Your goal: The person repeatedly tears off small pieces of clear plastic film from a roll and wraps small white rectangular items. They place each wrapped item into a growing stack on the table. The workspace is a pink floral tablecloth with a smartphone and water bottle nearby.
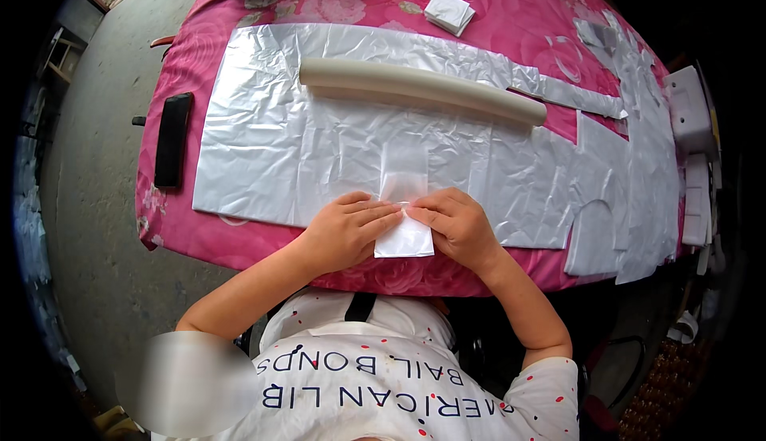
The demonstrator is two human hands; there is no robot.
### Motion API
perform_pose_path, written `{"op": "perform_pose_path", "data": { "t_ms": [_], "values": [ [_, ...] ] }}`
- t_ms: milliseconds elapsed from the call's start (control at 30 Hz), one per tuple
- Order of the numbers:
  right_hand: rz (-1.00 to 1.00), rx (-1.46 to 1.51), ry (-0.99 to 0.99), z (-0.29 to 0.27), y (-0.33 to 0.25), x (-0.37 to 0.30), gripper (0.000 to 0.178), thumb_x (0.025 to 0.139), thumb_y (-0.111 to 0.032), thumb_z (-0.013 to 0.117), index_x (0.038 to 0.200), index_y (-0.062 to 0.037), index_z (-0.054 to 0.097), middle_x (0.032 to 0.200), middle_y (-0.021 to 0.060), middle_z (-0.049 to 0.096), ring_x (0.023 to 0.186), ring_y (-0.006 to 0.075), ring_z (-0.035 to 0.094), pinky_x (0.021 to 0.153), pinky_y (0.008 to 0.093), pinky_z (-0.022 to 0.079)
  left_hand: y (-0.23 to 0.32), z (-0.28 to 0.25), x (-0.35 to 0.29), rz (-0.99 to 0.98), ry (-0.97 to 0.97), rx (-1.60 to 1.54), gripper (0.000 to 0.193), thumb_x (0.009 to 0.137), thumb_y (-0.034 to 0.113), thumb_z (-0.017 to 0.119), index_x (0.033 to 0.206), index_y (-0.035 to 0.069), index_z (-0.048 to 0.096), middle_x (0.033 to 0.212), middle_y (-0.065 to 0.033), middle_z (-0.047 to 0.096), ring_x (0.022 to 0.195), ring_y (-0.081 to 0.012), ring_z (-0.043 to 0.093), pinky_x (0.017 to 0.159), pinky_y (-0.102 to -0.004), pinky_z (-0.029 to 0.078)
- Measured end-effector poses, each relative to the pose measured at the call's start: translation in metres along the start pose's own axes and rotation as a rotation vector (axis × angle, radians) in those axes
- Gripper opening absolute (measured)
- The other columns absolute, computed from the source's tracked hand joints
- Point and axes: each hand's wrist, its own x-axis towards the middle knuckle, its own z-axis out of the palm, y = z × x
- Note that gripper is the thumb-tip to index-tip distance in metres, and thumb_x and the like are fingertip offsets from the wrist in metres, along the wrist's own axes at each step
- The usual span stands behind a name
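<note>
On the pink-clothed desk (199,50), below the cardboard tube (421,88), left hand (345,232) and right hand (457,224) pinch a half-folded white sheet (405,240) (folded squares (449,11) lie beyond the tube).

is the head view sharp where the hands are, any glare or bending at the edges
Head view: sharp at the centre, where the left hand and right hand press a small white sheet; soft daylight, mild sheen on the silver sheeting, no hard glare; the pink table edge bows with fisheye distortion; corners go black.

table (511,10), pink floral cloth | silver sheet (303,146) | black bar (172,139) | white folded stack (449,11)
</note>
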Motion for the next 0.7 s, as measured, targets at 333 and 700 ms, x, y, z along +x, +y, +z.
{"op": "perform_pose_path", "data": {
  "t_ms": [333, 700],
  "values": [
    [0.847, 0.283, -0.013, -0.003, -0.002, 0.023, 0.019, 0.082, -0.017, 0.063, 0.082, 0.0010, 0.066, 0.066, 0.0098, 0.064, 0.054, 0.0139, 0.059, 0.053, 0.0257, 0.045, 0.004, -0.006, 0.037, -0.696, 0.108, -0.296, 0.069, 0.078, 0.011, 0.067, 0.133, -0.008, 0.030, 0.074, -0.0154, 0.065, 0.056, -0.0249, 0.061, 0.057, -0.0299, 0.048],
    [0.954, 0.189, -0.077, -0.004, -0.006, 0.033, 0.020, 0.074, -0.022, 0.064, 0.073, -0.0023, 0.066, 0.062, 0.0092, 0.064, 0.057, 0.0202, 0.062, 0.057, 0.0295, 0.048, -0.005, 0.000, 0.033, -0.239, 0.204, 0.211, 0.078, 0.075, 0.022, 0.069, 0.136, -0.006, 0.028, 0.131, -0.0207, 0.042, 0.112, -0.0319, 0.049, 0.092, -0.0396, 0.042]
  ]
}}
